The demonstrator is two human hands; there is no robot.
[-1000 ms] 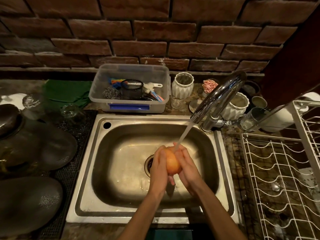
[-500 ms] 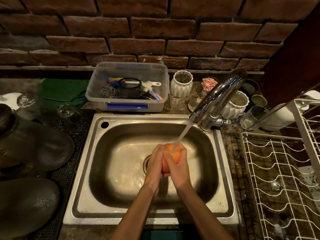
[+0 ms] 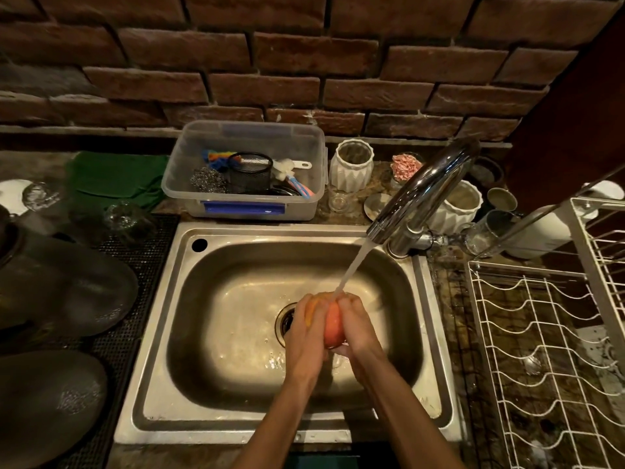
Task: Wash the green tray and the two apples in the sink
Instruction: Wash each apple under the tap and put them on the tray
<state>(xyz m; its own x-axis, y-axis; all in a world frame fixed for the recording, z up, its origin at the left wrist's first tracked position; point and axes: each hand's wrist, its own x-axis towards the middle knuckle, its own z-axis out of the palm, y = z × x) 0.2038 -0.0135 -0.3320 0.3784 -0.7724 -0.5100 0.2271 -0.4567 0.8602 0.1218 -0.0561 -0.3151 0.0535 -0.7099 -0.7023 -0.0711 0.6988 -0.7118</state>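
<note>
An orange-red apple [image 3: 332, 323] is clasped between my left hand [image 3: 307, 336] and my right hand [image 3: 359, 330] over the steel sink [image 3: 236, 299], close to the drain. Water runs from the chrome tap [image 3: 422, 194] onto the top of the apple. My palms cover most of the fruit. A second apple and a green tray are not in view.
A clear tub [image 3: 247, 170] of scrubbers stands behind the sink. A green cloth [image 3: 115, 179] lies at the back left. Dark plates [image 3: 50, 401] and upturned glasses sit on the left mat. White vases, cups and a white wire rack [image 3: 548, 350] are on the right.
My hands have kept rubbing the apple under the stream; the left hand slid around its left side, so more of the red skin shows between the palms.
</note>
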